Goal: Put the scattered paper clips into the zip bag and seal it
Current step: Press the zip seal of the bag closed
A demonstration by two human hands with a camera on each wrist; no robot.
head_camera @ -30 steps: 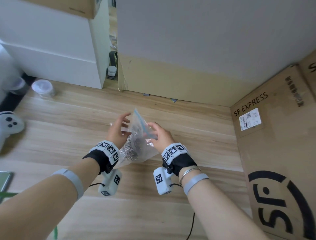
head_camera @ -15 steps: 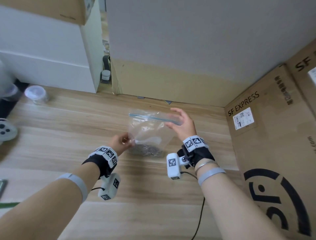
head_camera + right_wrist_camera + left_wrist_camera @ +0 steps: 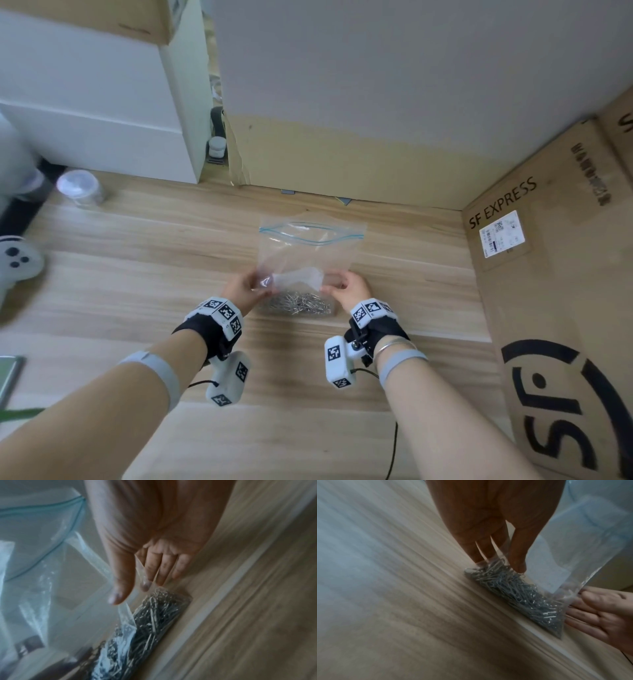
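Pale wood-grain bench (image 3: 120,274) fills most of head view. Big brown cardboard box printed "SF EXPRESS" (image 3: 548,308) stands at bench's right edge; white cabinet (image 3: 102,120) behind far left. White game controller with dark buttons (image 3: 17,263) at left edge, small clear lidded jar (image 3: 80,188) beyond it, both well apart from the hands.

Clear plastic zip bag with blue zip line (image 3: 310,253) stands upright mid-bench, bottom resting on the wood, mouth up with the two zip strips gaping apart, not sealed. Heap of silver metal paper clips (image 3: 298,303) lies inside along the bag's bottom.

Left hand (image 3: 245,291) pinches the bag's lower left edge between thumb and fingers, just above the clips. Right hand (image 3: 349,286) pinches the lower right edge the same way; thumb in front of the film, fingers (image 3: 150,568) behind. Wrist views motion-blurred.
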